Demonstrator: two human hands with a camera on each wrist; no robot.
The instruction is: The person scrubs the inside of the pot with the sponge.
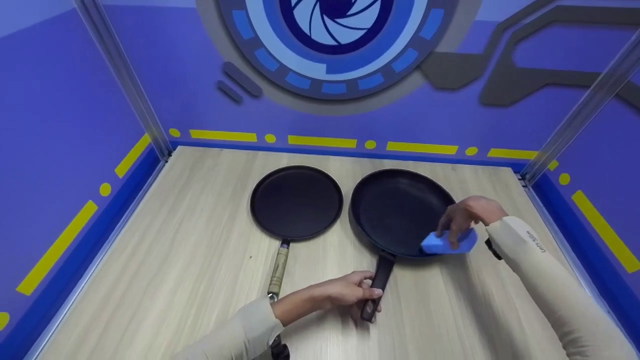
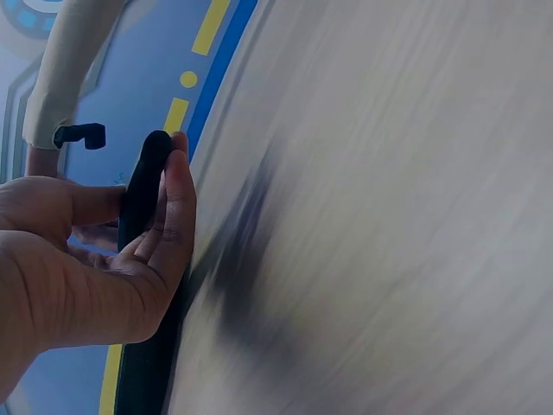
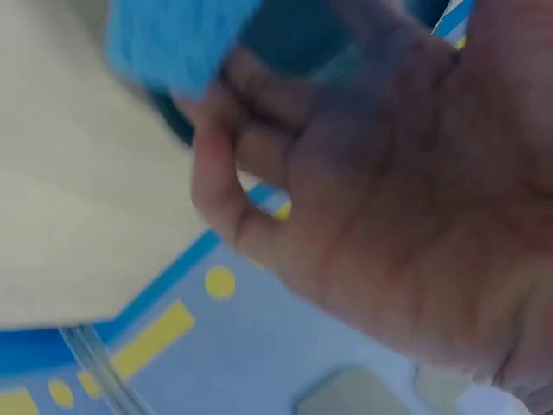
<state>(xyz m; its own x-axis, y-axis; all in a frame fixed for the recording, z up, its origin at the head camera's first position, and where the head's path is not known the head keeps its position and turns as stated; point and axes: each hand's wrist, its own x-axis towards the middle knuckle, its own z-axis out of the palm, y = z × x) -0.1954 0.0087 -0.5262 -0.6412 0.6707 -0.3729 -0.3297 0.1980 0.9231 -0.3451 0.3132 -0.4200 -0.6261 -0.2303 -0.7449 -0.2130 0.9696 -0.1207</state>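
My left hand (image 1: 345, 290) grips the dark handle (image 1: 384, 272) of a deep black frying pan (image 1: 395, 207), its thumb lying across the grip near the end. In the left wrist view the fingers curl round the handle (image 2: 143, 194), above the tabletop. At the pan's right front rim, my right hand (image 1: 465, 215) pinches a fuzzy blue cloth (image 1: 437, 244), which overlaps the rim and sticks out past it. The right wrist view shows this cloth (image 3: 177, 43) at the fingertips, partly cut off by the frame.
Left of the frying pan lies a flat black crepe pan (image 1: 297, 202) with a patterned wooden-looking handle (image 1: 279, 267), partly behind the left forearm. Both pans are on a pale wood-grain table (image 1: 200, 240). Blue-purple panels (image 1: 340, 127) with yellow marks enclose its back and sides.
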